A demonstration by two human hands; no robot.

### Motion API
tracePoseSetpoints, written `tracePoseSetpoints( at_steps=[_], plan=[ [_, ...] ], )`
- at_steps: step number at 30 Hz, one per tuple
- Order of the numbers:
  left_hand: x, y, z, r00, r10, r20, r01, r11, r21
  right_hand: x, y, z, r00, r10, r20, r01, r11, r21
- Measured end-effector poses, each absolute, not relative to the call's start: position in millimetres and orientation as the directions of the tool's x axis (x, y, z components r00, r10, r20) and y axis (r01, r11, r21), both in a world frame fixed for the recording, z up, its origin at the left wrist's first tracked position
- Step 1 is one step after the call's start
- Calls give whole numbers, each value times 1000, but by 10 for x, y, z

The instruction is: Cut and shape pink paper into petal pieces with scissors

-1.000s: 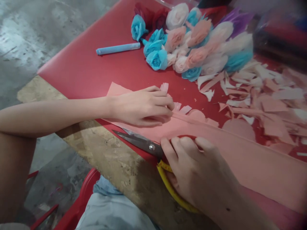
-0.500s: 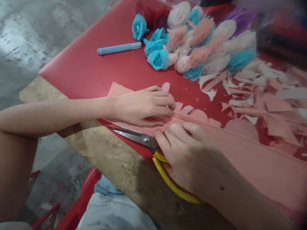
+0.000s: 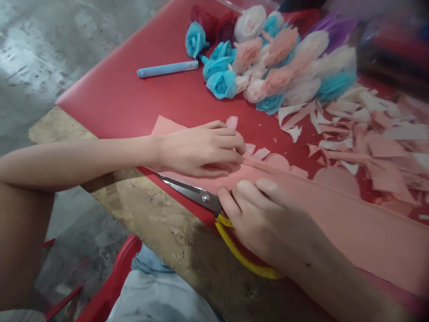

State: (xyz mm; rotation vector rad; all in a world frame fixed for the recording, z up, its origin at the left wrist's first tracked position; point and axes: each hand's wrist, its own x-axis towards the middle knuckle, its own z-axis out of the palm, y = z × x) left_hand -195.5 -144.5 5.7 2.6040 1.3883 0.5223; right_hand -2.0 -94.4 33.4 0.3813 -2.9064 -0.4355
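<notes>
A long strip of pink crepe paper [image 3: 318, 205] runs diagonally along the table's near edge. My left hand [image 3: 201, 150] lies palm down across it, pressing it to the red surface, with its fingers slightly bent and nothing seen in its grasp. Yellow-handled scissors [image 3: 206, 198] are in my right hand [image 3: 264, 219], their dark blades together and pointing left beside the paper's near edge. The fingers in the handle are partly hidden, and the knuckles rest against the paper. Small pink paper pieces [image 3: 261, 153] lie just beyond my left fingertips.
Blue, pink, white and dark red paper flowers [image 3: 221, 83] are heaped at the back. A light blue pen [image 3: 167, 69] lies left of them. Pink and white scraps [image 3: 375, 152] cover the right side. A red chair [image 3: 127, 250] stands below the wooden board edge [image 3: 150, 219].
My right hand and the scissors have shifted slightly down and right, and the blades look more closed. The left hand has stayed on the paper.
</notes>
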Motion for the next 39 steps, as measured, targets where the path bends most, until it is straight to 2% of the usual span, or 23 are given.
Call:
tracePoseSetpoints(
  at_steps=[12,17,26,39],
  plan=[
    [-2000,-1450,60,549,780,301,760,-615,208,15,-981,242,-960,-215,179,-144,929,340],
    [-2043,-1457,59,519,796,312,771,-593,230,37,-959,237,-951,-234,204,-156,928,339],
    [-2063,-1451,48,530,788,312,771,-602,208,255,-881,257,-964,-236,123,-185,928,324],
    [-2011,-1471,65,523,820,233,798,-567,205,307,-960,297,-994,-76,82,-56,974,221]
  ],
)
